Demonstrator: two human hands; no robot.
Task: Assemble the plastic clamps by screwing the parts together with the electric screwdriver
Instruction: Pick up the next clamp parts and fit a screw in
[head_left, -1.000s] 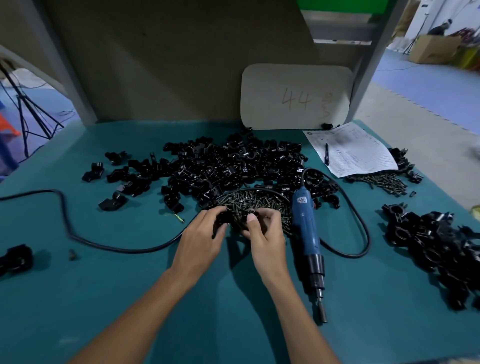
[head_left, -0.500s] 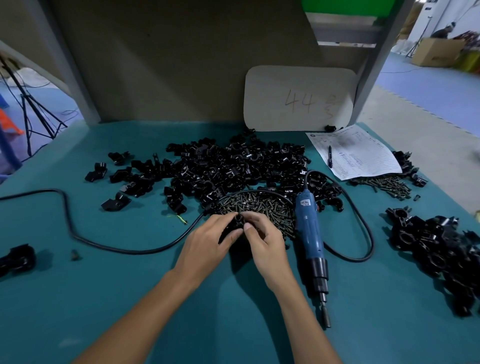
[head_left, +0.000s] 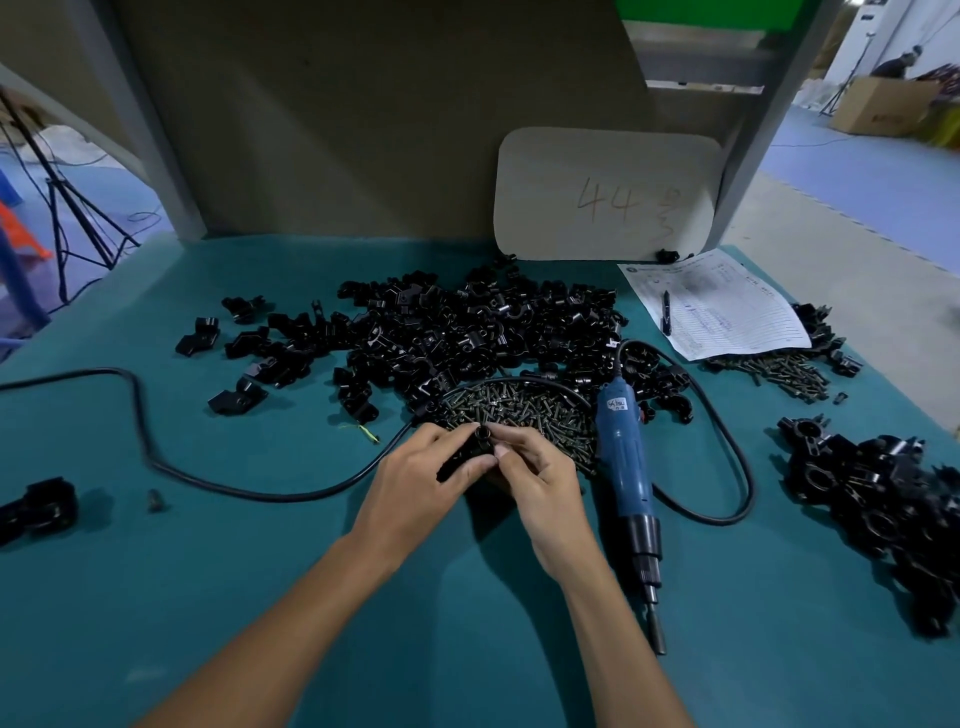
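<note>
Black plastic clamp (head_left: 470, 452), likely light and stiff, sat at six o'clock of the dark screw heap (head_left: 519, 410), left hand (head_left: 415, 483) curled round its body, right hand (head_left: 545, 483) pinching its rim, blue electric screwdriver (head_left: 623, 467) at three o'clock.

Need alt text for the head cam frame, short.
Two bare hands hold a small black clamp at a teal table: the left hand grips it, the right hand pinches its top end. A blue electric screwdriver lies just right of them, beside a heap of screws, with loose black clamp parts piled behind.
</note>
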